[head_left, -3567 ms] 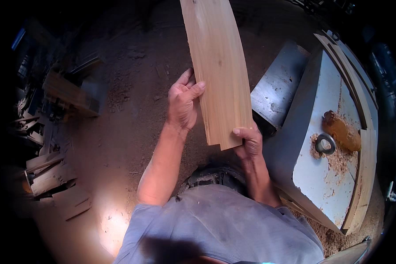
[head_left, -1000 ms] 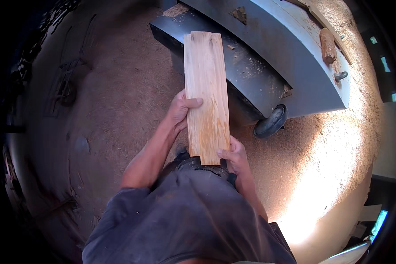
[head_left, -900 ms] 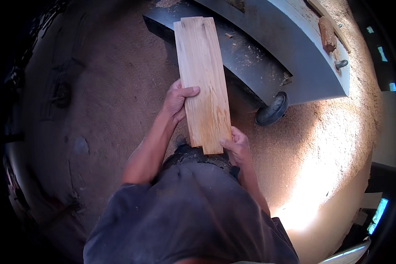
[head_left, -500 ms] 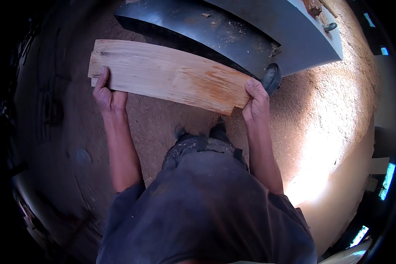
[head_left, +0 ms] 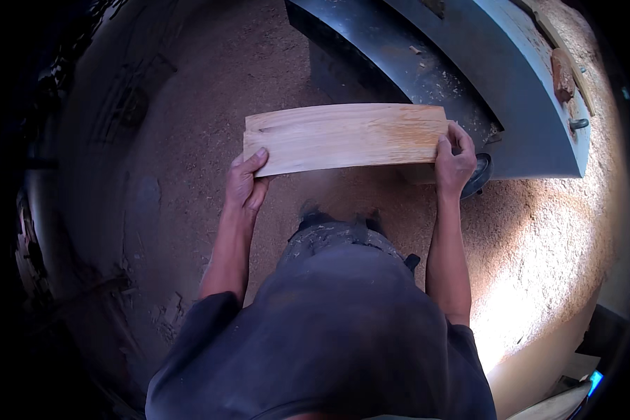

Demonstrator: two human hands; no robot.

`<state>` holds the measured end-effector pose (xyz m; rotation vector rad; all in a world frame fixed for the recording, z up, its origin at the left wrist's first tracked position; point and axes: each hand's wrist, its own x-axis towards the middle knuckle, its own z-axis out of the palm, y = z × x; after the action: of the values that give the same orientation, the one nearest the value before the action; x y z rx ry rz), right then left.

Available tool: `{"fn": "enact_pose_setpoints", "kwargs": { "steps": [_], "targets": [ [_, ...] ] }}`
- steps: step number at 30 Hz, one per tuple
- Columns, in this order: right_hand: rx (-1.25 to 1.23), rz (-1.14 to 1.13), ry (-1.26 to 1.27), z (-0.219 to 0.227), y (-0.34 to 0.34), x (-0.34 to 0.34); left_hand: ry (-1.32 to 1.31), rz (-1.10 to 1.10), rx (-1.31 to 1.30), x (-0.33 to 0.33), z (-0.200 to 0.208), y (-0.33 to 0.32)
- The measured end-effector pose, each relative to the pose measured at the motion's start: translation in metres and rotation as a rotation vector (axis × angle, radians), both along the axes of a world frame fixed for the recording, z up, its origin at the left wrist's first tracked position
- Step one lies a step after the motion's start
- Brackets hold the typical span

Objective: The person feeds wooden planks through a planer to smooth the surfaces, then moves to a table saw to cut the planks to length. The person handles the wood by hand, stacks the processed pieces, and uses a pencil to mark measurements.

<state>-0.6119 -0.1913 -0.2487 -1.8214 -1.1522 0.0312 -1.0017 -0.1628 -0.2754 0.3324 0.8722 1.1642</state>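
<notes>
Held out level in front of my body is a pale wooden board [head_left: 343, 136], with reddish-brown streaked grain toward its right end. My left hand [head_left: 245, 180] grips its left end, thumb on the upper face and the fingers underneath, partly hidden. At the opposite end my right hand [head_left: 455, 159] is closed on the edge, thumb and bent forefinger at the corner. The board's underside is out of sight.
Ahead and to the right stands a grey metal machine [head_left: 518, 105] with a dark, chip-strewn surface [head_left: 420, 66]. A reddish wood block [head_left: 562, 75] lies on its far right side. A black handwheel [head_left: 478, 175] sits near my right hand. Sawdust covers the floor [head_left: 532, 231].
The board has swung from slanting down rightward to nearly level, still in both hands. My view has shifted, so the machine now appears farther right.
</notes>
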Motion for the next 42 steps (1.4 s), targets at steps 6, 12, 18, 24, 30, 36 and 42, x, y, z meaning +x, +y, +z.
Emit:
{"fn": "enact_pose_setpoints", "kwargs": {
  "steps": [6,12,18,24,30,36,42],
  "targets": [
    [-0.059,0.401,-0.262,-0.012,-0.045,-0.065,-0.186,0.043,-0.01,0.063,-0.001,-0.047],
    [-0.221,0.479,-0.471,-0.006,-0.051,-0.068,-0.254,-0.068,-0.029,0.094,-0.005,-0.061],
    [-0.317,0.468,-0.514,-0.003,-0.057,-0.068,-0.273,-0.134,-0.025,0.099,-0.014,-0.066],
    [-0.325,0.49,-0.497,-0.003,-0.063,-0.079,-0.467,-0.052,-0.16,0.099,-0.01,-0.062],
    [-0.27,0.543,-0.355,0.008,-0.082,-0.09,-0.351,-0.123,-0.169,0.114,0.013,-0.06],
    [-0.208,0.448,-0.197,0.022,-0.101,-0.076,-0.105,-0.596,0.033,0.142,-0.004,-0.034],
    [-0.185,0.27,-0.044,0.031,-0.131,-0.049,1.036,-0.137,0.643,0.183,0.015,0.018]
  ]
}}
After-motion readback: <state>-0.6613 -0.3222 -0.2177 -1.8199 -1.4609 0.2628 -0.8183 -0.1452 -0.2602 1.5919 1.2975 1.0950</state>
